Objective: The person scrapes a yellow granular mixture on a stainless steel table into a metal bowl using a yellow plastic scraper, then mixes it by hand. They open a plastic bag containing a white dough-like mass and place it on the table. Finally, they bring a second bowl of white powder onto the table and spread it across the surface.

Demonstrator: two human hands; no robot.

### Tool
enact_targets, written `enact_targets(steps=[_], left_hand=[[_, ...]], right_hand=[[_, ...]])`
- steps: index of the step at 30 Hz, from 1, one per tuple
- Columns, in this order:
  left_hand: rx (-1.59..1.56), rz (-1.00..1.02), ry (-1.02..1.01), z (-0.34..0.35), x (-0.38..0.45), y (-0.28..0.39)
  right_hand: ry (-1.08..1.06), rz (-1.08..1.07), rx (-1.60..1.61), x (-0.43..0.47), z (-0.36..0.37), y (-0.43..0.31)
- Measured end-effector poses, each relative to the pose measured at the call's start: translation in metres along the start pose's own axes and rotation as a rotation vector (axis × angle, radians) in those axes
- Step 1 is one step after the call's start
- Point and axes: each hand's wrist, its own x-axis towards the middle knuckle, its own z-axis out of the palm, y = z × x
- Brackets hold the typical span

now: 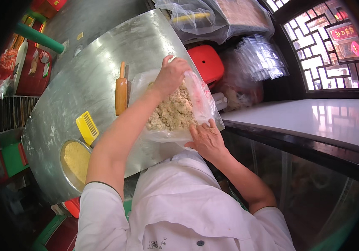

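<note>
A clear plastic bag [202, 102] with red print lies spread on the metal worktable. On it sits a heap of crumbly, beige dough-like mixture [174, 109]. My left hand [173, 73] reaches across the heap and grips the bag's far right edge. Nearer my body, my right hand [209, 139] holds the near right corner of the bag, with bits of the mixture stuck to its skin. Part of the heap is hidden behind my left forearm. To the left lies a wooden rolling pin [121, 94], beside a dark flat tool [128, 83] that it partly covers.
A yellow slotted plastic scraper [87, 127] lies on the metal worktable [63, 103], near a metal bowl [63, 168] of yellow powder. Past the right edge are a red plastic stool [206, 62], a stack of plastic bags [261, 58] and a white ledge [308, 119] under a lattice window.
</note>
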Motion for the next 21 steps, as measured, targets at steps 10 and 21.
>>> enact_targets(steps=[10, 21], left_hand=[[-0.015, -0.147, 0.145, -0.007, 0.034, 0.004], [-0.123, -0.271, 0.130, -0.052, -0.151, 0.087]], right_hand=[[0.142, 0.086, -0.035, -0.036, -0.015, -0.003], [0.377, -0.004, 0.011, 0.071, -0.004, -0.003]])
